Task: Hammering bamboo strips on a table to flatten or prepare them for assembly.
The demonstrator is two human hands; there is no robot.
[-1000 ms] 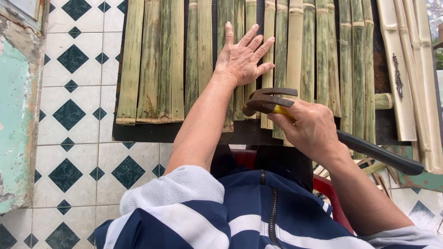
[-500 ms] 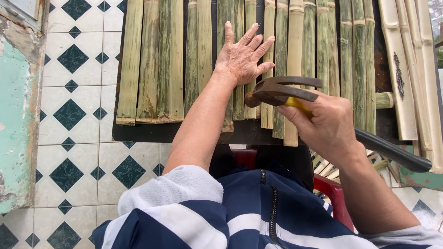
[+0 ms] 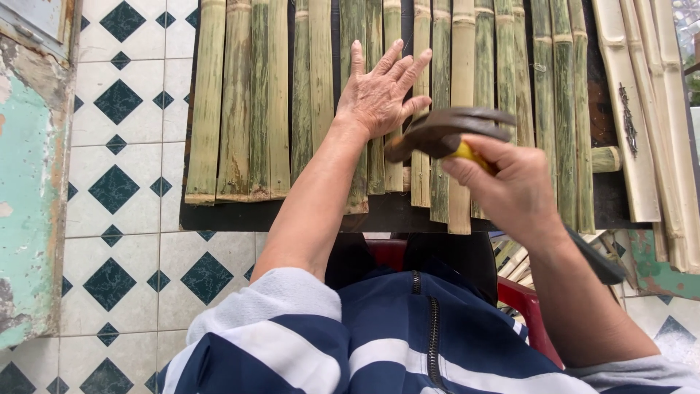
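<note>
Over the slats, left hand spread flat pinning them, right hand fisted on hammer, mid-nailing; next needs a square strike.

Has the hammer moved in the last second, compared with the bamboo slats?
Yes. The hammer in the right hand has risen slightly up the frame against the bamboo slats; the left hand stays flat.

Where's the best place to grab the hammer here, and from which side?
Probably the handle just behind the hammer head, coming from the near side, as the right hand does: the handle runs back toward the person, and the left hand lies flat on the bamboo slats beyond.
</note>
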